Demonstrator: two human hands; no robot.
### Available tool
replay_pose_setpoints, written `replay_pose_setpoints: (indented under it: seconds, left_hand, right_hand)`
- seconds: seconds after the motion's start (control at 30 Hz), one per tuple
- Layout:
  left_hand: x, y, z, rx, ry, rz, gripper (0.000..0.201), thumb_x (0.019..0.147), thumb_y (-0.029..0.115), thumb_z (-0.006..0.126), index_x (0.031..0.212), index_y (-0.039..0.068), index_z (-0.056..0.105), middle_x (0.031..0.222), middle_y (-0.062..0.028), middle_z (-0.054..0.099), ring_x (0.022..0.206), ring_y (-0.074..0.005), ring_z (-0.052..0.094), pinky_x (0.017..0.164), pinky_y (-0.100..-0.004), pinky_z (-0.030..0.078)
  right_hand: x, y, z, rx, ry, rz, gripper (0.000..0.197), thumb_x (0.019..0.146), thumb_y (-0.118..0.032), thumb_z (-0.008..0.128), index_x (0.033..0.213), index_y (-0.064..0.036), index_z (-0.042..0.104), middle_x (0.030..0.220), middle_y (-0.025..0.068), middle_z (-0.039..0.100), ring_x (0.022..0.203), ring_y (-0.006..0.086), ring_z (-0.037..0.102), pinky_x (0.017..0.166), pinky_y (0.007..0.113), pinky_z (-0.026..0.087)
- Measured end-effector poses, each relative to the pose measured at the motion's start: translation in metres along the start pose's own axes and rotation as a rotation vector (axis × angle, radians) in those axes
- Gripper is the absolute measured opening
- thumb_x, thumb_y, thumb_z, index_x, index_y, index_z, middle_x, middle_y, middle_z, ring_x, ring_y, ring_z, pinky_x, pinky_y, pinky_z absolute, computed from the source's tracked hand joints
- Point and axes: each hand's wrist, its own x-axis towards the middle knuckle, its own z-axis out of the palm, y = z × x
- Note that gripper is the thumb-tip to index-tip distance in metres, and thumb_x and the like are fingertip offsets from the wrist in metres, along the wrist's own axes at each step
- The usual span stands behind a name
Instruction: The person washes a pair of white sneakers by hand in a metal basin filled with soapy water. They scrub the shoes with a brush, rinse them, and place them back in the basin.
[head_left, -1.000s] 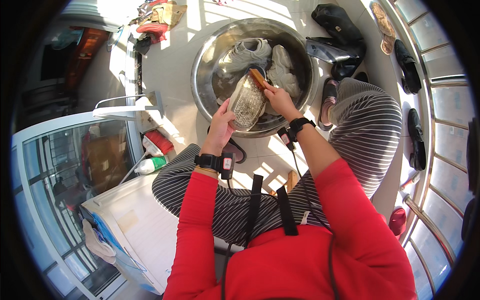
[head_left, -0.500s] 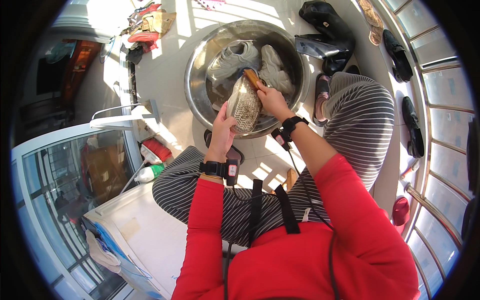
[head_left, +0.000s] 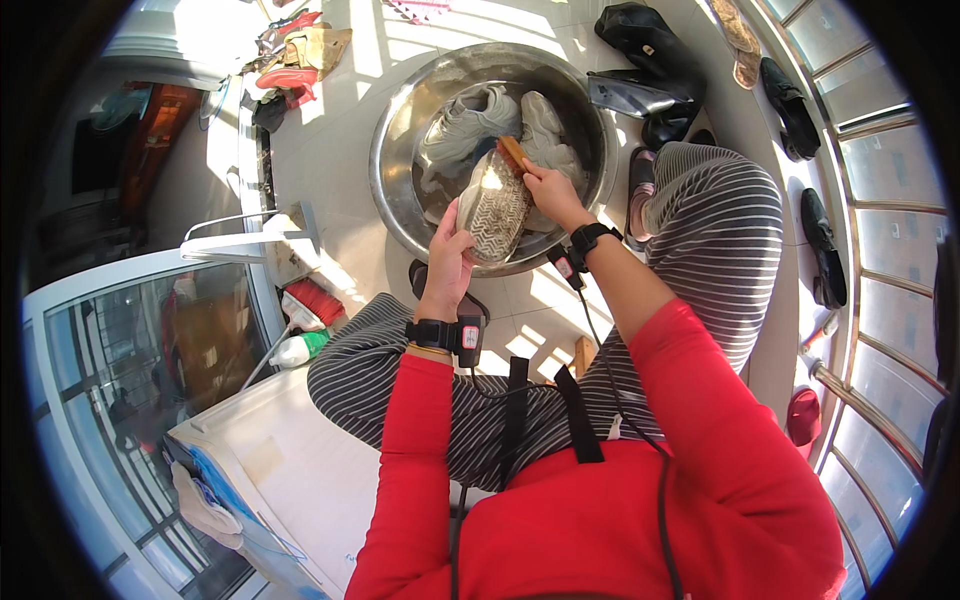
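Note:
My left hand is closed round the heel end of a shoe, whose patterned, dirt-marked sole faces up. In my right hand is a wooden-handled scrubbing brush, its bristles against the upper part of that sole. Below the held shoe stands a wide metal basin. Two more pale shoes lie inside it: one pale sneaker at the left and another shoe at the right. The fingers under the held shoe are hidden.
Black boots lie right of the basin, and black shoes line the railing. A pile of shoes is at far left. Near my left knee are a green-and-white bottle and a white cabinet top.
The brush has shifted slightly right along the sole and tilted, with my right hand moving along. My left hand still grips the shoe, which has moved slightly right.

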Motion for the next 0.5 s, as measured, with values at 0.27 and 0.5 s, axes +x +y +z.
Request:
replay_pose_setpoints:
  seconds: [0.27, 0.5]
  left_hand:
    - [0.019, 0.003, -0.019, -0.019, 0.169, 0.094, 0.067, 0.082, -0.008, 0.042, 0.149, -0.003, 0.035, 0.127, -0.0086, 0.057, 0.108, -0.0157, 0.060, 0.092, -0.0280, 0.050]
    - [0.001, -0.003, 0.004, -0.004, 0.061, 0.075, 0.076, 0.082, -0.009, 0.042, 0.155, -0.003, 0.023, 0.141, -0.0103, 0.049, 0.115, -0.0164, 0.057, 0.097, -0.0286, 0.048]
  right_hand:
    - [-0.060, -0.019, 0.024, -0.188, -0.136, -0.071, 0.046, 0.096, -0.036, 0.049, 0.142, -0.0298, 0.053, 0.104, 0.0225, 0.069, 0.096, 0.0435, 0.066, 0.088, 0.050, 0.052]
    - [0.004, 0.006, 0.003, -0.042, 0.032, 0.079, 0.047, 0.095, -0.034, 0.048, 0.140, -0.0215, 0.056, 0.106, 0.0260, 0.068, 0.100, 0.0436, 0.064, 0.089, 0.048, 0.050]
